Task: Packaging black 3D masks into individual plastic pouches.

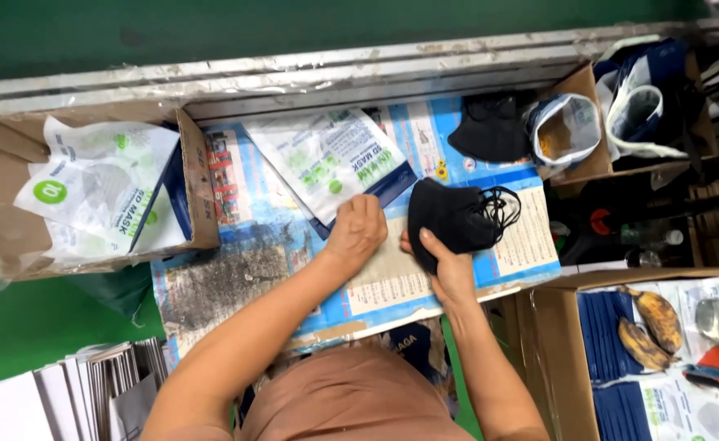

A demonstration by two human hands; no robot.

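1. The stack of black face masks (456,216) lies on the printed paper table cover (253,245), its long axis running across the view from left to right, the bundled ear loops (502,204) trailing off its right end toward the far cardboard boxes
2. How many masks sit in that stack cannot be told; a second dark heap of black masks (492,126) rests further back near the metal rail (294,77), well apart from the held stack
3. One flat white-and-green mask pouch (327,159) lies on the cover just behind the left hand, tilted with its long axis slanting from upper left to lower right; several more of the same pouches (98,188) fill the open cardboard box (200,196) at left, too overlapped to count
4. Two browned bananas (649,327) lie in the carton at lower right
5. The right hand (449,265) is closed around the near left edge of the stack, thumb on top and fingers under
6. The left hand (358,229) is loosely curled, knuckles up, resting at the pouch's lower corner; whether it pinches anything cannot be told
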